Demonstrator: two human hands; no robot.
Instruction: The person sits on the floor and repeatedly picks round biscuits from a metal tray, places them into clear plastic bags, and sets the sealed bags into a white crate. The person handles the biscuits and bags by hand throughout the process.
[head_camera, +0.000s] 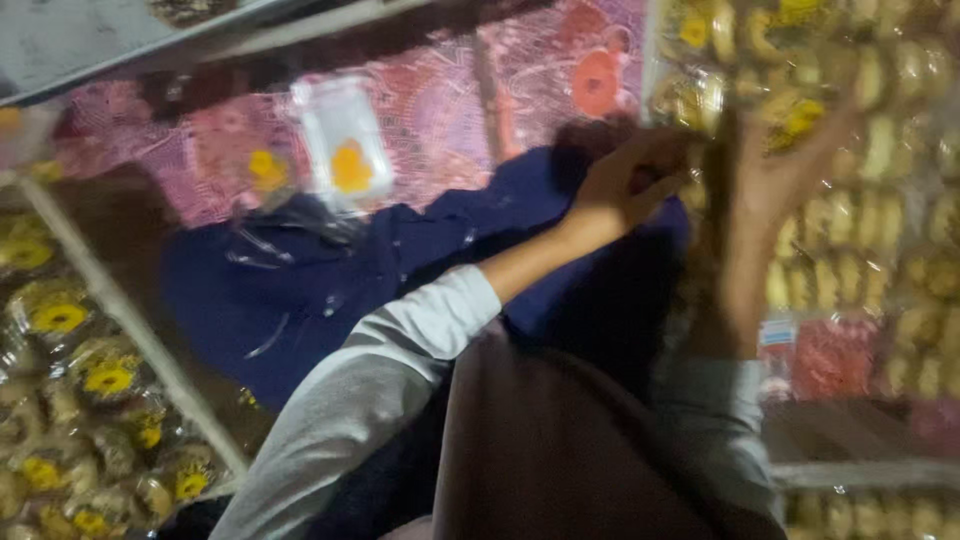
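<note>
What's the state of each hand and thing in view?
left hand: fingers curled, at the tray edge, grasp unclear
right hand: blurred, on the snack packs
tray of snack packs: full
clear packet: lying flat on patterned cloth
blue cloth: spread, crumpled

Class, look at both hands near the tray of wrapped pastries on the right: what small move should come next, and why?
Probably close the right hand on one wrapped pastry and lift it off the tray. That hand already lies on the packets, while the left hand hovers at the tray's edge above the blue cloth. Blur hides the exact grip.
</note>
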